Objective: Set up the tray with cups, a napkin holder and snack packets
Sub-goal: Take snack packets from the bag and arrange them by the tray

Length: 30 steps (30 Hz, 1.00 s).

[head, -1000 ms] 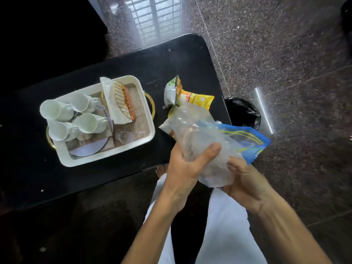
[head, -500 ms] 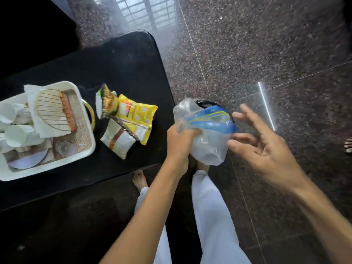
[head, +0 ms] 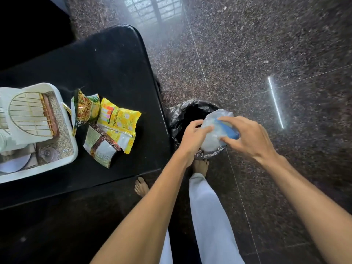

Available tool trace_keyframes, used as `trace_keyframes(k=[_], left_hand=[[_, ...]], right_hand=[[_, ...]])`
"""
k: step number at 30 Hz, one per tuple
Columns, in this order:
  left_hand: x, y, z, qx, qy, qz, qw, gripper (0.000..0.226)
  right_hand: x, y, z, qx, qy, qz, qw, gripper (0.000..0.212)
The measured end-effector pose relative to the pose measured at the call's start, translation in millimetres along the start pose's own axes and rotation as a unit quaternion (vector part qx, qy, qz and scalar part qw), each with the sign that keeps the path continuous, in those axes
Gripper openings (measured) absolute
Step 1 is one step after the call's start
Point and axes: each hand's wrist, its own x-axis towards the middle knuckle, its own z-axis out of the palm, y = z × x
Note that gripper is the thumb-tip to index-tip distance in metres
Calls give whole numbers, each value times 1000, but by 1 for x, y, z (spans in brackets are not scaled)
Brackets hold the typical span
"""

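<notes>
Plastic bag (head: 211,138), crumpled, is grasped by left hand (head: 192,135) and right hand (head: 249,139) above the lined bin (head: 181,115): disposal step; snack packets (head: 112,128) lie beside the tray (head: 73,149), apparently awaiting loading next.

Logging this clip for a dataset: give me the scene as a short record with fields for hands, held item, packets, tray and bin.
left hand: grips the crumpled plastic bag
right hand: fingers and thumb hold the bag's blue-printed side
plastic bag: clear, held over the opening of the bin
bin: black-lined, on the floor beside the table
snack packets: three, on the table beside the tray, not in it
tray: white, holds the napkin holder
</notes>
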Motion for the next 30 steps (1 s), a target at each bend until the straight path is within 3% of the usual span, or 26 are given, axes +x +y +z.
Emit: trace_keyframes(k=[4, 14, 22, 30], left_hand=[[4, -23, 9, -12, 115, 56, 992, 45], [-33, -69, 3, -61, 133, 84, 986, 27], [-43, -87, -11, -67, 141, 85, 984, 27], [-59, -87, -29, -76, 127, 88, 985, 26]], right_hand=[[21, 15, 54, -4, 77, 126, 989, 56], [67, 21, 181, 81, -32, 274, 958, 66], [83, 30, 207, 75, -156, 299, 938, 81], [75, 30, 191, 56, -126, 253, 958, 66]])
